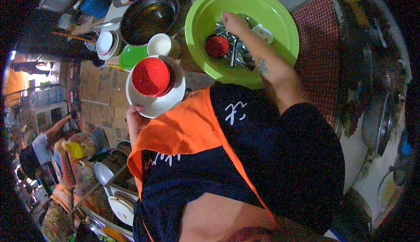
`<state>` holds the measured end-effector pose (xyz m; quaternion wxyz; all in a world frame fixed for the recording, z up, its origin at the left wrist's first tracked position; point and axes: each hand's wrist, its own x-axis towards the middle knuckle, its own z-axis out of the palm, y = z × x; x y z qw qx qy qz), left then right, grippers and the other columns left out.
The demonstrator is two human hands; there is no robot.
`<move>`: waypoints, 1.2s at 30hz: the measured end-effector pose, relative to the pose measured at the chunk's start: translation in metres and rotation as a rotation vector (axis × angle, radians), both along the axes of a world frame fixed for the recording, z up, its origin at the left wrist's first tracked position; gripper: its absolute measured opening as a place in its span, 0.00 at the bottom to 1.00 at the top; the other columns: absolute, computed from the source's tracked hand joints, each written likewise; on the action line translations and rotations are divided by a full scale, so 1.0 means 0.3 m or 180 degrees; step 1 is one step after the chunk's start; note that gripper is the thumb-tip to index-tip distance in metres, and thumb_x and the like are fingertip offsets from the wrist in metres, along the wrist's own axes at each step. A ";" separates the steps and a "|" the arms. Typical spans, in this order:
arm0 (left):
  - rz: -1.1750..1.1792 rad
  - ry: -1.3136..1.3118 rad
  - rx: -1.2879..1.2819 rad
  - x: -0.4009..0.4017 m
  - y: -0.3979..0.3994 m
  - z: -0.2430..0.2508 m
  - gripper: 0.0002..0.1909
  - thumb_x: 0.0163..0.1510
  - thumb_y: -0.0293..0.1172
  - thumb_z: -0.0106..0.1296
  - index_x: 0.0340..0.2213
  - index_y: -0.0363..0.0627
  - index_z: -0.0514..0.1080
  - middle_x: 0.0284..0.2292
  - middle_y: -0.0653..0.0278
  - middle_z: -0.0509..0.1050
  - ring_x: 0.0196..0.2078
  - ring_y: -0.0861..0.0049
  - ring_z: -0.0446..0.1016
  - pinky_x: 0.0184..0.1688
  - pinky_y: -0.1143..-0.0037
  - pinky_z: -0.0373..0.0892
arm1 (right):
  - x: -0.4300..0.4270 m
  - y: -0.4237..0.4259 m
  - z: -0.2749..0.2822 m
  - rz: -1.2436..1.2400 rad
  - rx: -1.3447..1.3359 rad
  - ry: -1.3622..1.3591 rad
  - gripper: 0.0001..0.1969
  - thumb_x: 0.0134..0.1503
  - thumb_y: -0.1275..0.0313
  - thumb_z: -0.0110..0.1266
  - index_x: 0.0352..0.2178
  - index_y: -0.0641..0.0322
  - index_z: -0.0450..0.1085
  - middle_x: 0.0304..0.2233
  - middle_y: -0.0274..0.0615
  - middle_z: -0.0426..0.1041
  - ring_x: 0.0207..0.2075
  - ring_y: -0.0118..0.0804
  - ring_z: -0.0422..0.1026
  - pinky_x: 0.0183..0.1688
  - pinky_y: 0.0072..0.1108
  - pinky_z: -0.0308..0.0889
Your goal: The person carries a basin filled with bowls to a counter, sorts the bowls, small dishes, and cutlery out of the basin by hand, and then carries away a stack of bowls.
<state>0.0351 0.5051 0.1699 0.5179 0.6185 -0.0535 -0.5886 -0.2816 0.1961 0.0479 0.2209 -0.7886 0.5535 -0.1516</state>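
Observation:
My left hand (136, 113) grips the rim of a white plate (154, 107). Stacked red bowls (151, 76) rest on that plate. Inside a large lime-green plastic basin (200, 58), my right hand (233, 23) is over a heap of metal cutlery (233, 46) with its fingers curled. Whether those fingers hold a piece is hidden. A small red bowl (217, 46) lies at the left of the cutlery, and a white dish (263, 34) sits to its right, partly behind my forearm.
Behind the plate are a dark wok (149, 18), a cream-coloured container (160, 46), a green plate (133, 57) and stacked white bowls (105, 43). Red checked cloth (318, 45) hangs right of the basin. Another person (42, 146) is at far left, beyond bagged goods (82, 143).

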 end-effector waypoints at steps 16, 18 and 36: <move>0.0048 -0.0017 -0.0073 0.020 -0.017 -0.034 0.24 0.28 0.28 0.40 0.35 0.37 0.60 0.33 0.60 0.66 0.36 0.65 0.65 0.40 0.67 0.61 | -0.314 0.016 0.148 -0.0021 0.1419 0.0306 0.24 0.31 0.58 0.58 0.30 0.63 0.65 0.27 0.44 0.68 0.28 0.36 0.67 0.30 0.23 0.62; 0.0006 0.0035 -0.0151 0.007 -0.021 -0.022 0.25 0.28 0.28 0.40 0.35 0.37 0.60 0.33 0.60 0.66 0.36 0.65 0.64 0.41 0.68 0.61 | -0.386 0.002 0.159 -0.0114 0.1540 0.0797 0.25 0.32 0.58 0.58 0.31 0.63 0.65 0.27 0.45 0.68 0.29 0.36 0.67 0.31 0.23 0.62; -0.0050 0.0255 -0.0302 0.028 -0.010 -0.082 0.24 0.27 0.28 0.40 0.34 0.37 0.61 0.32 0.57 0.66 0.36 0.62 0.65 0.40 0.64 0.61 | -0.343 0.133 0.098 0.0688 0.0638 0.1231 0.18 0.38 0.62 0.54 0.30 0.60 0.64 0.28 0.44 0.68 0.30 0.39 0.67 0.32 0.27 0.62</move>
